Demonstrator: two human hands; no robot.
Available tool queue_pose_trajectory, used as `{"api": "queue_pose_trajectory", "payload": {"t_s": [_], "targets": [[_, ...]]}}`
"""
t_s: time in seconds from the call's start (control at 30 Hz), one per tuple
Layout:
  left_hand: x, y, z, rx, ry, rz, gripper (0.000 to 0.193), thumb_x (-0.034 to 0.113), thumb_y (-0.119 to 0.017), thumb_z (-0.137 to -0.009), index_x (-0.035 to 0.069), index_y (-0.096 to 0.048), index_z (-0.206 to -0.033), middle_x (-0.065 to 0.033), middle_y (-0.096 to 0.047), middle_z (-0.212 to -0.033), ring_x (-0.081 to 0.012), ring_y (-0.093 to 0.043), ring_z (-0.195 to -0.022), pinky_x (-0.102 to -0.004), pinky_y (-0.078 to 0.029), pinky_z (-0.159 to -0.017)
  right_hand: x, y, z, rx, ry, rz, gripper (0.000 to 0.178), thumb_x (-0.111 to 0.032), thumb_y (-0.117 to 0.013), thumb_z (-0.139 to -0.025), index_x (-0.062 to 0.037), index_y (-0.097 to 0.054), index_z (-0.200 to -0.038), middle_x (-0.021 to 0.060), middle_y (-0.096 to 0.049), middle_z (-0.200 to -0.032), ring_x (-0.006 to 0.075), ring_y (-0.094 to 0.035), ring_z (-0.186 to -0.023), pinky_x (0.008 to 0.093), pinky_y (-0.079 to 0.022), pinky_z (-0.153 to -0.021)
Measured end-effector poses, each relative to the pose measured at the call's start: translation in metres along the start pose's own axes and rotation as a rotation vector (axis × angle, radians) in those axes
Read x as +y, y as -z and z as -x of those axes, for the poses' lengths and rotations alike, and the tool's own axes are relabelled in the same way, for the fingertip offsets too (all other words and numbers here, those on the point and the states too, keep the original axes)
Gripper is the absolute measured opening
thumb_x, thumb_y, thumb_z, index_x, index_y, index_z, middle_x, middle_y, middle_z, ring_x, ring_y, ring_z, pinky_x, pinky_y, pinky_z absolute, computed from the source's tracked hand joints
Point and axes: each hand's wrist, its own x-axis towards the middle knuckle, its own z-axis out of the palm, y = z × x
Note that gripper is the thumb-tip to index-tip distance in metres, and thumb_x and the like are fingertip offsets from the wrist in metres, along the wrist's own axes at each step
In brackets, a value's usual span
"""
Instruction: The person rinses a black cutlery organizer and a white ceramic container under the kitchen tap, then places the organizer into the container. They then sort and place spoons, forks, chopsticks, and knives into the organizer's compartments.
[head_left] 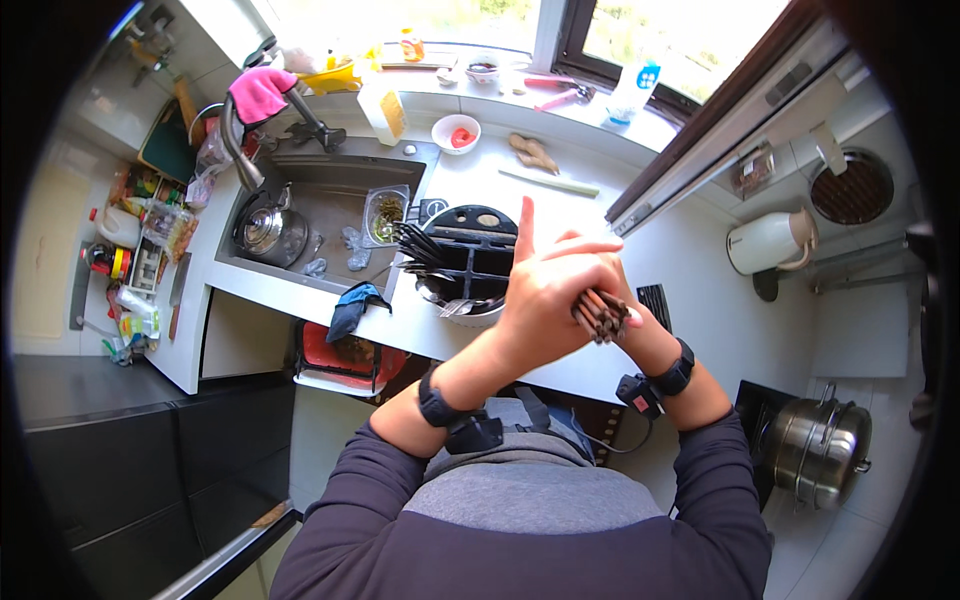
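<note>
My left hand (552,292) and my right hand (598,250) are pressed together above the counter, just right of the utensil holder. Between them is a bundle of brown chopsticks (602,316), its ends poking out toward me. One finger stands straight up at the left of the clasp, while the others are curled or folded over. Much of my right hand is hidden behind the left. The round utensil holder (470,262) has black dividers, with black-handled utensils (420,248) and metal spoons and forks (458,306) in it. Each wrist wears a black strap.
A grey sink (340,185) with a kettle (270,230) lies to the left. A blue cloth (355,308) hangs over the counter's front edge. Behind are a white bowl (456,134), ginger (534,153) and a green stalk (548,182). A black ribbed piece (654,306) lies by my right wrist.
</note>
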Motion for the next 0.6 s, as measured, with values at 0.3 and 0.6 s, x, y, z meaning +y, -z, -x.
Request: {"api": "queue_pose_trajectory", "payload": {"t_s": [0.3,0.6], "targets": [[-0.059,0.133,0.063,0.318,0.376,0.287,0.037,0.023,-0.056,-0.098,0.002,-0.046,-0.127,-0.0121,-0.058,-0.116,-0.021,-0.058,-0.11,-0.0347,-0.043,-0.1,0.045,-0.045,-0.045,0.082,-0.356,0.013,0.012,-0.009,-0.069,-0.081,-0.0023,-0.058,-0.079,0.0007,-0.058,-0.075,0.0075,-0.054,-0.07,0.0254,-0.044,-0.063],[-0.085,0.178,0.17,0.543,0.702,0.279,0.016,0.008,-0.052,-0.098,0.0,-0.053,-0.112,-0.0067,-0.058,-0.102,-0.0128,-0.058,-0.092,-0.0261,-0.046,-0.088,0.086,-0.052,-0.045,0.411,-0.572,-0.133,0.01,-0.009,-0.068,-0.084,-0.0014,-0.062,-0.086,0.0017,-0.062,-0.078,0.0095,-0.058,-0.071,0.0259,-0.046,-0.067]]}}
